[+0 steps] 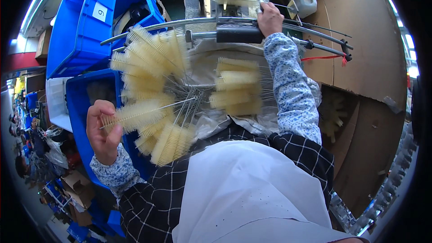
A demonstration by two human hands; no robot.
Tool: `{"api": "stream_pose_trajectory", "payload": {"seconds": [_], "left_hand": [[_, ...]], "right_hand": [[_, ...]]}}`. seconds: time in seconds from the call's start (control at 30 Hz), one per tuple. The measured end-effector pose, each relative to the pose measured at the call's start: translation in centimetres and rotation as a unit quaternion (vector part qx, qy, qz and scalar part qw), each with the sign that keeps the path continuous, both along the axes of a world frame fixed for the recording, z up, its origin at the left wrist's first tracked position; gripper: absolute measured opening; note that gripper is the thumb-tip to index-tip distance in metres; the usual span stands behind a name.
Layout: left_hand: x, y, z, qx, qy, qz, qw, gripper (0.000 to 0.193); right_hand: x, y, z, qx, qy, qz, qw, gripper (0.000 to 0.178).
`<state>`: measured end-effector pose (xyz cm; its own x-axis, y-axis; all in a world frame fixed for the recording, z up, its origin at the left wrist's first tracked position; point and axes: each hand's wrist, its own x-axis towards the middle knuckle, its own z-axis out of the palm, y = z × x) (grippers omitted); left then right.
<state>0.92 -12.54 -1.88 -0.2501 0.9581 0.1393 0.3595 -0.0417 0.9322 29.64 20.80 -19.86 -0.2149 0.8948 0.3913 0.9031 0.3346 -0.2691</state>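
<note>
My left hand [104, 130] is closed around the bristled tip of a cream bottle brush [140, 113]; the brush's wire stem points to the right. Beside and beneath it, a fan of similar brushes [153, 60] spreads out, their looped wire stems meeting near the middle. At the machine [231, 6] ahead, my right hand [270, 19] has its fingers closed on another bottle brush [238, 0], near where bristles give way to stem. A second stack of brushes [236, 85] lies between my arms, stems toward my right sleeve.
Two metal rails [204, 21] cross in front of the machine, with a black roller [239, 32] and a red tie [321, 57]. Blue bins [83, 31] stand at the left. Cardboard [355, 31] walls the right side, near a white jug [305, 1].
</note>
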Motion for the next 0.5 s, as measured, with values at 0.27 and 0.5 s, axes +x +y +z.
{"api": "stream_pose_trajectory", "payload": {"seconds": [0.27,0.5], "left_hand": [[0.7,0.9,-0.2,0.005,-0.017,-0.028,0.999,0.031],[1.2,2.0,-0.3,0.002,-0.007,-0.051,0.999,0.029]], "right_hand": [[-6.5,-2.1,0.5,-0.044,-0.021,-0.001,0.999,0.021],[-2.5,-1.1,1.0,-0.051,-0.066,0.002,0.997,0.019]]}}
